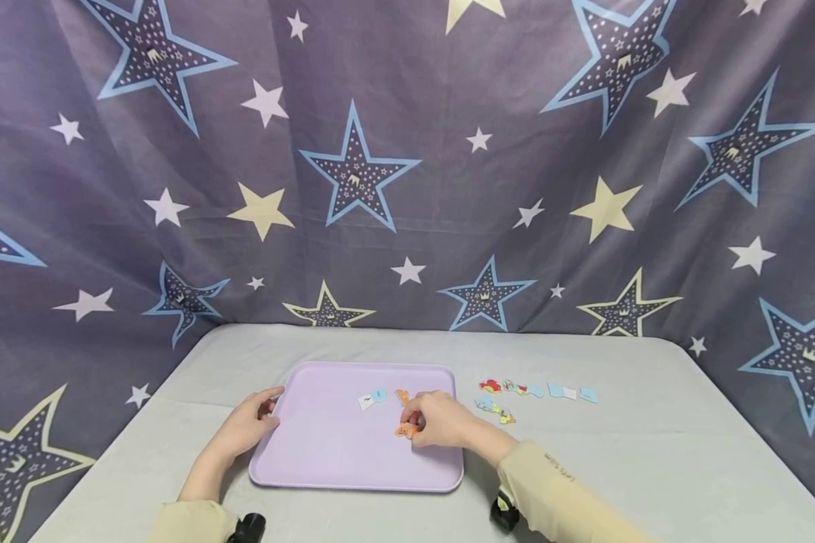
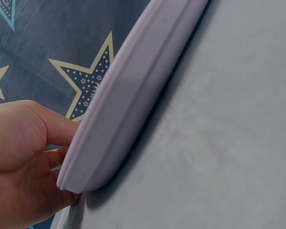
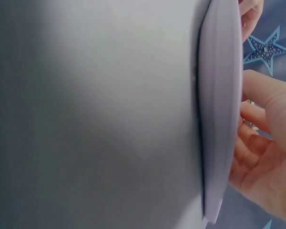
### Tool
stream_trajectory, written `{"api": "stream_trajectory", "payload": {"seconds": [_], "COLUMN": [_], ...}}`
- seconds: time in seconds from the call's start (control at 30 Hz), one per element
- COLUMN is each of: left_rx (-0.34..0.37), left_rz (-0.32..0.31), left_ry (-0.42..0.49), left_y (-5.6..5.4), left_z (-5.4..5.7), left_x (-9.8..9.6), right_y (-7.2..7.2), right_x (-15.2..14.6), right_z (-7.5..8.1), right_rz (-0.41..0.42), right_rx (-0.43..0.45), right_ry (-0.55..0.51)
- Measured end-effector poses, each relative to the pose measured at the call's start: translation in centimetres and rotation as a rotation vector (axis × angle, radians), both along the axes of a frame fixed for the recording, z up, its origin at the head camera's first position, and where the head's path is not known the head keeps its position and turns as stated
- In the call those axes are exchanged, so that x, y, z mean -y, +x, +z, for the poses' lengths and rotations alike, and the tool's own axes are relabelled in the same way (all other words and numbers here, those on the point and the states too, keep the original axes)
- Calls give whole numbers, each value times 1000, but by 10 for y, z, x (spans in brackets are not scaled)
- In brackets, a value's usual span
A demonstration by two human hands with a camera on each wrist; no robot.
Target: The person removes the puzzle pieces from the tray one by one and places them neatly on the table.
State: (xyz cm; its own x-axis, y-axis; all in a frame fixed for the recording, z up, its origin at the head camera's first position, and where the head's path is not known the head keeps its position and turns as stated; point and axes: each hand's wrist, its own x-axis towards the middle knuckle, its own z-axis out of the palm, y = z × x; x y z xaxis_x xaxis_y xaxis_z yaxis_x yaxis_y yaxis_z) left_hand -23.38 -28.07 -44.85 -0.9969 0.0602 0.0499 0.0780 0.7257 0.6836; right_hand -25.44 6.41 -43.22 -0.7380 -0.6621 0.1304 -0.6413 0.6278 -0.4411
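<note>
A lilac tray (image 1: 333, 452) lies on the table. My left hand (image 1: 247, 424) holds its left rim, with the thumb on the rim in the left wrist view and the other fingers partly hidden. Over the right part of the tray, my right hand (image 1: 441, 419) pinches an orange puzzle piece (image 1: 403, 430) at the tray's surface; the fingertips partly cover it. Just behind that hand lies a second orange piece (image 1: 402, 395). A light blue piece (image 1: 379, 394) and a white piece (image 1: 366, 402) with a dark mark touch each other to the left.
Right of the tray, several colourful pieces lie on the grey table: a red one (image 1: 490, 385), a row of blue and white ones (image 1: 570, 393), and a nearer blue and yellow cluster (image 1: 494, 409). A star-patterned curtain (image 1: 441, 226) hangs behind the table.
</note>
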Motion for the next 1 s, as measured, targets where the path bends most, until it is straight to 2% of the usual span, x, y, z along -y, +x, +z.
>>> {"api": "stream_trajectory", "payload": {"seconds": [0.2,0.4,0.7,1.0], "left_rx": [-3,-3,7,0], "left_rz": [-3,-5,-3,-5], "left_ry": [-4,3,-2,11], "left_y": [0,1,1,1], "left_z": [2,2,3,1], "left_x": [0,0,-2,-1], "right_y": [-4,-4,-3,0], "right_x": [-12,-22,-40,-60], "right_z": [-2,1,6,11], "right_rz": [15,1,-29,-40], "right_rx": [60,27,29,15], "right_ry": [-75,-87,-87,-168]}}
